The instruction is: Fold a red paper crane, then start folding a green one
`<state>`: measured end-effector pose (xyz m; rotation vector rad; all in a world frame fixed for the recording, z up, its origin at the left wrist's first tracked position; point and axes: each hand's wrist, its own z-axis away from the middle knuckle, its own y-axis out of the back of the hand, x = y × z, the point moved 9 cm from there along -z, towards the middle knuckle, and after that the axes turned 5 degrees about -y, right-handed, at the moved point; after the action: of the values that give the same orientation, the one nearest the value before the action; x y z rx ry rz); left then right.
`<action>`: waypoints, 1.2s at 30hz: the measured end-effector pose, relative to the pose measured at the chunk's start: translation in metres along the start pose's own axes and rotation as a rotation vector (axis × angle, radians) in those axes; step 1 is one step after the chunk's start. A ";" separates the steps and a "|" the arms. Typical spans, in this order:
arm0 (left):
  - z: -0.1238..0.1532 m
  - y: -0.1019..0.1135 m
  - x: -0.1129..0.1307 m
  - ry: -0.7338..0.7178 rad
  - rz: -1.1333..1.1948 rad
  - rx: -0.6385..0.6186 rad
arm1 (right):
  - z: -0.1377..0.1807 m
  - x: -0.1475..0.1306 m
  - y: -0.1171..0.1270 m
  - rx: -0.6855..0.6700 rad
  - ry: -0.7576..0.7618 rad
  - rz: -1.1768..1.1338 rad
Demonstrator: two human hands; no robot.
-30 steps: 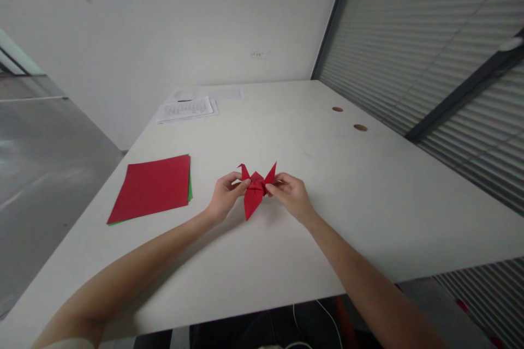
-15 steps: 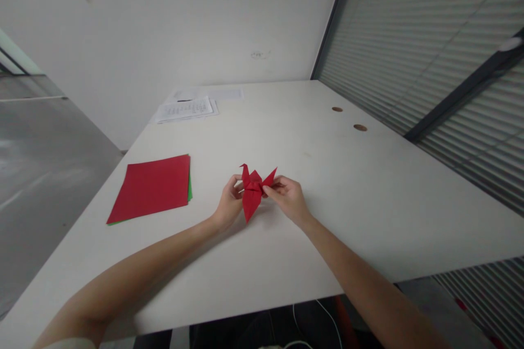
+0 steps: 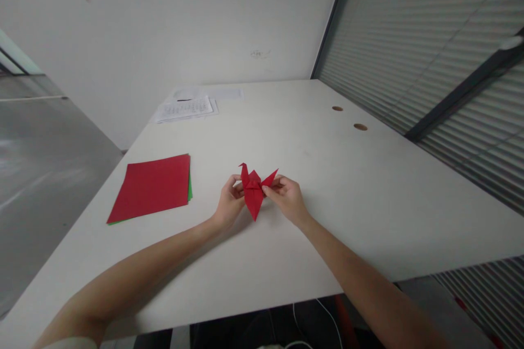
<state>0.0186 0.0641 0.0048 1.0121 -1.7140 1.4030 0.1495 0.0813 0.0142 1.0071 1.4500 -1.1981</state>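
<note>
Head view: left hand (image 3: 228,206) and right hand (image 3: 287,200) fingers pinch one red crane (image 3: 253,195).

White table (image 3: 368,202), plain white wall (image 3: 184,22), slatted blinds (image 3: 429,38) right, grey floor (image 3: 41,158) left.

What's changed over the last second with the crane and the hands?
The left hand and right hand closed in slightly on the red paper crane, and its lower point swung a little to the right. Both hands kept their pinch. The red paper stack and printed sheets stayed put.
</note>
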 end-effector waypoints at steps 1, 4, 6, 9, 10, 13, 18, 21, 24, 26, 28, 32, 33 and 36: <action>0.000 0.001 0.000 0.003 0.001 0.002 | 0.000 0.000 0.000 -0.001 0.007 0.008; -0.001 0.002 -0.001 0.005 0.015 -0.003 | 0.000 -0.002 0.000 -0.007 0.028 0.056; -0.002 0.003 -0.001 0.003 0.024 -0.006 | 0.000 -0.002 0.002 0.003 0.035 0.073; -0.003 0.003 -0.001 0.005 0.028 -0.010 | 0.001 -0.004 0.004 0.034 0.053 0.061; -0.003 0.003 -0.001 0.006 0.030 -0.012 | 0.001 -0.004 0.005 0.038 0.057 0.059; -0.003 0.002 -0.001 0.006 0.036 -0.014 | 0.002 -0.005 0.002 0.019 0.056 0.069; -0.002 0.003 -0.002 0.044 0.027 0.006 | 0.005 -0.015 0.005 0.073 0.172 0.160; -0.002 0.004 -0.003 0.063 0.018 0.016 | 0.005 -0.014 0.005 0.071 0.156 0.152; -0.002 0.004 -0.005 0.092 0.006 0.021 | 0.004 -0.006 0.000 0.028 0.062 0.121; -0.001 0.003 -0.005 0.113 0.007 0.026 | 0.004 -0.002 -0.003 -0.002 0.013 0.100; 0.000 0.003 -0.005 0.139 0.014 0.034 | 0.005 -0.001 -0.007 -0.024 -0.010 0.064; 0.002 0.005 -0.009 0.199 0.041 0.047 | 0.006 -0.002 -0.008 -0.018 -0.010 0.021; 0.002 0.005 -0.009 0.208 0.054 0.049 | 0.006 -0.003 -0.008 -0.012 0.001 0.028; 0.002 0.007 -0.011 0.218 0.083 0.057 | 0.006 -0.006 -0.007 -0.012 0.036 0.044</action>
<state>0.0176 0.0641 -0.0081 0.7938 -1.5788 1.5620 0.1447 0.0743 0.0211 1.0522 1.4539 -1.1437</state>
